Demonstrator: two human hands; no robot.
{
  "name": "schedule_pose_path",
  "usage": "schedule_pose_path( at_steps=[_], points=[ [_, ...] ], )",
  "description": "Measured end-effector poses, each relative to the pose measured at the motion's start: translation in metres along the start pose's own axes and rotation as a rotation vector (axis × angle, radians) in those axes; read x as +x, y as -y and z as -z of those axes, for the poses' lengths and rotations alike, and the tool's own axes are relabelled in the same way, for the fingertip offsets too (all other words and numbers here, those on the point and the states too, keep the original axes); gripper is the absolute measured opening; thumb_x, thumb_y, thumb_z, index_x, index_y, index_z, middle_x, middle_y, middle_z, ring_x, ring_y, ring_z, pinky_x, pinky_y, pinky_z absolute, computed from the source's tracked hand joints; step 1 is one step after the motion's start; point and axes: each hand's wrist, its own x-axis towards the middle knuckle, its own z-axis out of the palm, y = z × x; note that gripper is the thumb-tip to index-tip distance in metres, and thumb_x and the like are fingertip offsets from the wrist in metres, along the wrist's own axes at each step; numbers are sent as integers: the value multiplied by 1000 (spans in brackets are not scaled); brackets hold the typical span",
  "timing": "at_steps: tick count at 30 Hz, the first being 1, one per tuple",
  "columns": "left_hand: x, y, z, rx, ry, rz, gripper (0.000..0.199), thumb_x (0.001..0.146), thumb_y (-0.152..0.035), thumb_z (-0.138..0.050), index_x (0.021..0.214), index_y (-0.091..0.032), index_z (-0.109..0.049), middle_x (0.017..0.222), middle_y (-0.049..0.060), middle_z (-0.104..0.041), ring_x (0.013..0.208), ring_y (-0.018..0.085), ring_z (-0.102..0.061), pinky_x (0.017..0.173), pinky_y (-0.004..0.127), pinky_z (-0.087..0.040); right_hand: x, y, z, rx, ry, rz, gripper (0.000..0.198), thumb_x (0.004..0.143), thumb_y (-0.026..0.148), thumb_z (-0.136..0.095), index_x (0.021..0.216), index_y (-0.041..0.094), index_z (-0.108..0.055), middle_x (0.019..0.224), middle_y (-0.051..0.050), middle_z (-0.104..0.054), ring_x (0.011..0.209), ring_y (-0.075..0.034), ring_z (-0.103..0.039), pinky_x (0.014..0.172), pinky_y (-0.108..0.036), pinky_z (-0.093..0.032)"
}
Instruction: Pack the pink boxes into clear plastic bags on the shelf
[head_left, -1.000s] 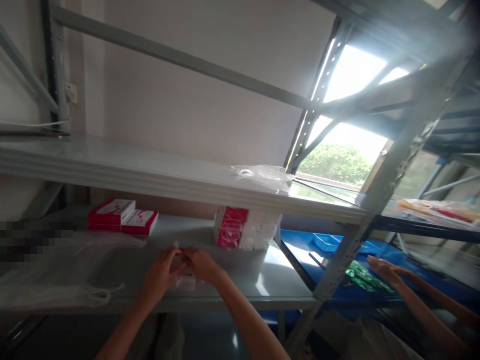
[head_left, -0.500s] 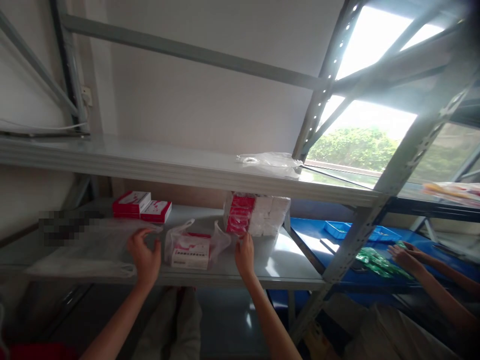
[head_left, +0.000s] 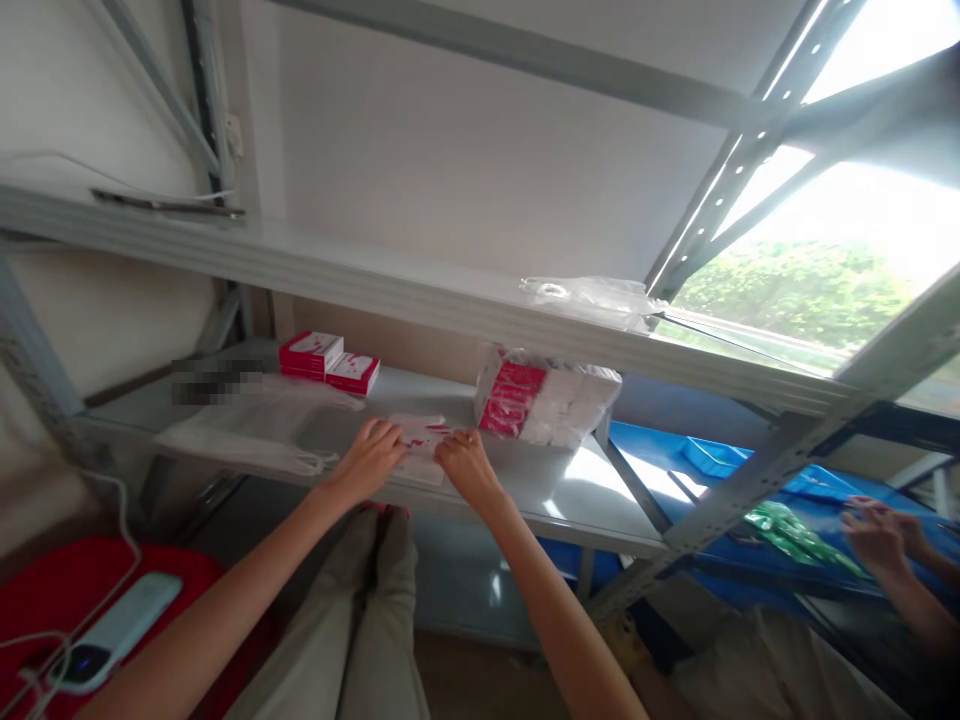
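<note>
Between my hands, on the lower shelf, a clear plastic bag (head_left: 421, 465) lies around a red and white box (head_left: 420, 437). My left hand (head_left: 373, 457) has its fingers curled over the left side of the bag. On the right side, my right hand (head_left: 466, 460) pinches the plastic with bent fingers. The fingertips partly cover the bag and box. A flat, empty-looking plastic bag (head_left: 255, 422) is spread left of my left hand. Behind it are stacked red and white boxes (head_left: 312, 353). A plastic-wrapped pack (head_left: 551, 400) of red and white boxes stands behind my right hand.
The upper shelf (head_left: 375, 275) crosses above, with crumpled clear bags (head_left: 589, 298) on it. A metal post (head_left: 757, 475) rises at right. Beyond it, another person's hands (head_left: 877, 530) are near green plastic (head_left: 799, 535). At lower left, a phone-like device (head_left: 120, 630) rests on a red surface.
My hands have come closer together over the bagged box. The bag's raised handles are now down under my fingers. The view has tilted downward, showing the red surface and device.
</note>
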Motion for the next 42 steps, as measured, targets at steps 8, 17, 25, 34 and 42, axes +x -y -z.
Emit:
schedule_pose_path(
  at_steps=[8, 17, 25, 34, 42],
  points=[
    [-30, -29, -16, -206, 270, -203, 25, 89, -15, -39, 93, -14, -64, 84, 10, -67, 84, 21, -63, 88, 35, -45, -26, 17, 4, 172, 171, 255, 24, 91, 27, -48, 88, 15, -68, 86, -9, -69, 93, -21, -60, 93, -34, -42],
    [-32, 7, -19, -73, 289, 369, 28, 91, -19, -36, 105, -12, -59, 83, 17, -66, 82, 25, -65, 77, 38, -48, -27, -6, -4, 429, 229, -213, 39, 97, 25, -31, 95, 19, -69, 75, -3, -71, 69, -14, -65, 67, -21, -44],
    [-16, 18, -35, -89, 311, 660, 38, 94, -29, -29, 105, -11, -62, 90, 18, -67, 85, 28, -66, 74, 38, -49, -26, -10, -17, 423, 151, -423, 38, 92, 24, -40, 73, 16, -72, 62, -6, -68, 62, -15, -63, 62, -21, -40],
    [10, 27, -59, -183, 217, 804, 30, 92, -36, -39, 100, -15, -59, 87, 13, -68, 83, 25, -66, 69, 33, -47, -35, -16, -26, 448, 40, -515, 30, 88, 39, -52, 72, 24, -73, 70, -2, -71, 67, -15, -64, 60, -21, -36],
    [29, 37, -76, -247, 172, 736, 25, 92, -22, -36, 105, -21, -57, 87, 8, -69, 82, 21, -65, 67, 27, -43, -40, -4, -50, 316, -162, -646, 34, 92, 34, -44, 71, 23, -68, 77, -2, -70, 67, -13, -63, 58, -21, -33]
  ],
)
